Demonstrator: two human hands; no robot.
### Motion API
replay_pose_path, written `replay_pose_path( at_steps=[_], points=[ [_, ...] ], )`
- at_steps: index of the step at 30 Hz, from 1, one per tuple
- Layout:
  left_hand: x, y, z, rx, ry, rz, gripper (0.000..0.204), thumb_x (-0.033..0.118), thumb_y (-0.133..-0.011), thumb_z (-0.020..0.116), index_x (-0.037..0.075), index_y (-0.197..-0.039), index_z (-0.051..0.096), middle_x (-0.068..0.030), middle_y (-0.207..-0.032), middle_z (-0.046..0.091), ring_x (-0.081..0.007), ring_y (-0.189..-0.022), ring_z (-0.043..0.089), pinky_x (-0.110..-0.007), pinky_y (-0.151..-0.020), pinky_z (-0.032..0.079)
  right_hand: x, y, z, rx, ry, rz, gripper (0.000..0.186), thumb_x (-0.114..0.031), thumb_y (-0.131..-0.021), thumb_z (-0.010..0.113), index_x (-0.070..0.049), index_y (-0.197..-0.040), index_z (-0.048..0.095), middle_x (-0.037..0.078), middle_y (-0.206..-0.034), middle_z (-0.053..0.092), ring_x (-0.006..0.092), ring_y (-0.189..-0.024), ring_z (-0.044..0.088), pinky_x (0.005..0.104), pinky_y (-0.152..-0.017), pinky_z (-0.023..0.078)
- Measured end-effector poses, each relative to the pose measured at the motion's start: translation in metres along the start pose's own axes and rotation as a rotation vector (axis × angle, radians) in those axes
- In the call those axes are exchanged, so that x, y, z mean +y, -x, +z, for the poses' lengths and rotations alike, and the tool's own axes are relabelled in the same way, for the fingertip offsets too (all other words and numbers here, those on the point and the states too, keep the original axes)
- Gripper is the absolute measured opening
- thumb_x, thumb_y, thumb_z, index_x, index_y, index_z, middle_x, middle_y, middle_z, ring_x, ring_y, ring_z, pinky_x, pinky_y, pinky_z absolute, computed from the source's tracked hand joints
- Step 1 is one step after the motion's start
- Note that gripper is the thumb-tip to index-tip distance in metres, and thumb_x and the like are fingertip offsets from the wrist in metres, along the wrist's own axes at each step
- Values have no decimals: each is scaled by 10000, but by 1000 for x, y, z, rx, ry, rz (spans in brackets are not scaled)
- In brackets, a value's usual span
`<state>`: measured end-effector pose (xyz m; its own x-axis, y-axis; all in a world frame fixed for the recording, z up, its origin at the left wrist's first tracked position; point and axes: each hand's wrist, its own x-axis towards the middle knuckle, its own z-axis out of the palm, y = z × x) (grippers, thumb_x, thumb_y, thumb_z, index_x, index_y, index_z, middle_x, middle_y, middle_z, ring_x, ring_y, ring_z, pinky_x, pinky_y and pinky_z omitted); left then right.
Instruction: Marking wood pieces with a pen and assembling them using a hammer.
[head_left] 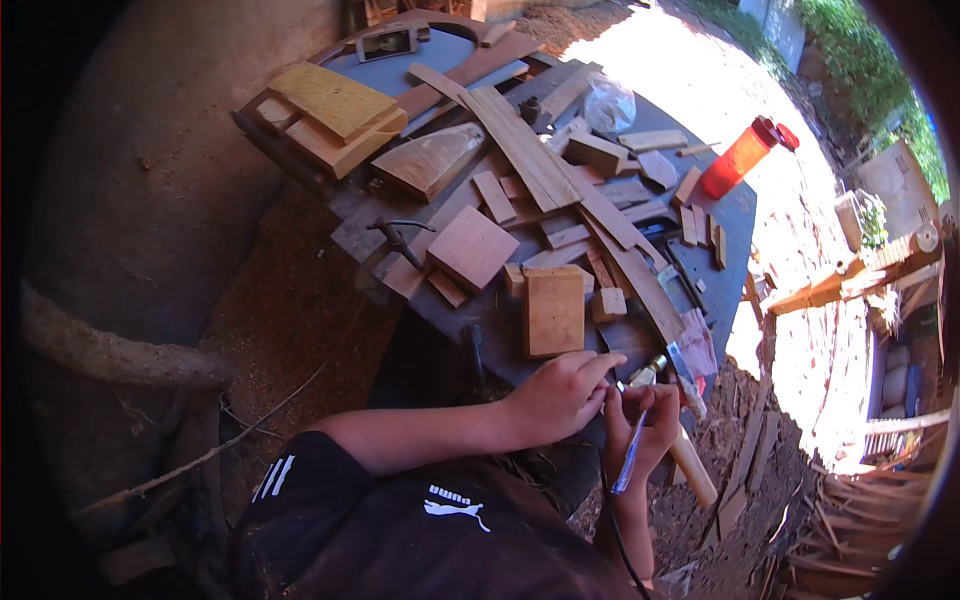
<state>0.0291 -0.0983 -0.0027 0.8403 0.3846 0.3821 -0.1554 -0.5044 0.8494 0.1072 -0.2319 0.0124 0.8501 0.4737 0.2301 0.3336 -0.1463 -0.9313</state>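
Observation:
My left hand (568, 392) is closed in a pinch at the table's near edge, its fingertips beside my right hand on something small that I cannot make out. My right hand (650, 430) grips a slim, shiny blue-and-silver pen-like tool (630, 455), angled down toward me. A black cable (612, 520) hangs below it. Just beyond my hands stand an upright wooden block (553, 310) and a small cube (609, 304). A long pale wooden handle or rod (690, 465) lies beside my right hand.
The dark table (735, 235) holds several planks (525, 150), offcuts, a pink block (470, 245), a yellow board (322, 95), a red bottle (730, 160), a clear plastic bag (609, 100) and a propped phone (385, 42). A trunk (130, 355) is left; scrap wood lies on the ground right.

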Motion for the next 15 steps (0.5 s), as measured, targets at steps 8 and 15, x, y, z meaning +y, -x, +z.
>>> replay_pose_path(
  at_steps=[8,15],
  points=[
    [6,-3,-14,-7,-3,-88,416,3,-873,717,12,-1281,641,-124,-940,711,-238,-842,738,-357,-783,592,-2,-4,12,-4,-27,-110,320,36,-869,781,-46,-880,472,80,-817,683,116,-767,688,259,-673,524],
    [6,-1,-10,-16,-50,-93,371,14,-872,687,-12,-1239,643,-166,-930,677,-342,-886,694,-445,-819,565,-3,-11,2,-63,261,-426,242,67,-838,773,-17,-869,548,114,-763,623,267,-711,703,341,-655,549]
  ],
)
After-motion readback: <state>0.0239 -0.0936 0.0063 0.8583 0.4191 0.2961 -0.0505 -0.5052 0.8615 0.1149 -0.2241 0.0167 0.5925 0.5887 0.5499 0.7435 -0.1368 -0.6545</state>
